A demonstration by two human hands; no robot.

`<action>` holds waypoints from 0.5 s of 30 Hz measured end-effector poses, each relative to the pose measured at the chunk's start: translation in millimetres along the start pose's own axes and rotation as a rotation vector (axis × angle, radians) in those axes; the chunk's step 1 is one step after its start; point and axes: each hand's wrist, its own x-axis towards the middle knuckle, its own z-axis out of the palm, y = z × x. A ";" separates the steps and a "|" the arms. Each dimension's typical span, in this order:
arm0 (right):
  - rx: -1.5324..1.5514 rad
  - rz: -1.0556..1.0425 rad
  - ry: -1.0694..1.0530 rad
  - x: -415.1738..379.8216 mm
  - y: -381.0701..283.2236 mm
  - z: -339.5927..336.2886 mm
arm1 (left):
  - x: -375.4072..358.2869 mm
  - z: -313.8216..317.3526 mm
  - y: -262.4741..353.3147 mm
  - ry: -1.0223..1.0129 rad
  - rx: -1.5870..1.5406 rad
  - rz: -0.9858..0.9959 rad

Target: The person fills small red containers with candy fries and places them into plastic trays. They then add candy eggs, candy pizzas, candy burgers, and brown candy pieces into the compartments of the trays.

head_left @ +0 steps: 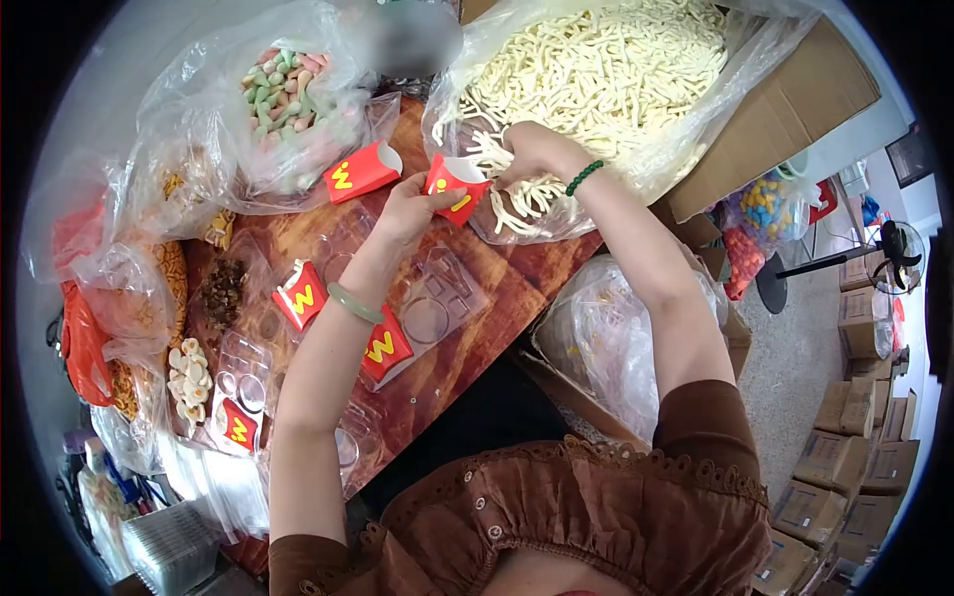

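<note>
My left hand [405, 211] grips a small red fries box [457, 189] with a yellow mark, its white inner mouth facing up. Beside it, my right hand [539, 154] is closed around several pale fry-shaped sticks [489, 154] close to the box's mouth. A large clear bag [686, 149] under and behind that hand is heaped with the same sticks. Another red box [363, 172] lies just left of my left hand. More red boxes, one in front of my left forearm [300, 295] and one partly behind it [388, 346], rest on the table among clear plastic trays [437, 298].
Bags of pastel candies [286, 94], dark brown pieces [227, 286] and white pieces [189, 382] occupy the left side. Cardboard [780, 119] borders the right. An open box lined with plastic [606, 328] stands below the table edge. A fan [889, 256] and stacked cartons [830, 462] are farther right.
</note>
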 end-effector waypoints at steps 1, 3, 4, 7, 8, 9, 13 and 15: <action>0.000 -0.006 -0.005 9.4 5.1 8.0 | -0.5 -0.5 -0.9 0.007 -0.003 -0.002; -0.079 -0.073 -0.042 23.1 14.2 23.6 | -1.3 0.9 -2.5 0.029 0.029 -0.035; -0.065 -0.051 -0.058 25.7 13.4 22.9 | -1.0 2.0 -3.2 0.027 0.029 -0.035; 0.054 -0.053 0.044 13.9 13.3 7.9 | 0.4 3.9 -3.0 0.022 0.039 -0.021; 0.140 -0.002 0.021 8.0 13.5 -2.4 | 0.4 4.9 -4.2 0.007 0.042 0.008; 0.139 -0.004 0.020 6.3 14.9 -7.0 | -0.6 7.4 -3.7 -0.008 0.045 0.037; 0.085 0.067 0.020 12.7 23.5 -6.7 | -2.3 18.7 -1.9 -0.012 0.024 0.035; -0.090 0.087 -0.102 12.5 22.0 -3.0 | -2.1 19.9 -3.3 -0.016 0.038 0.044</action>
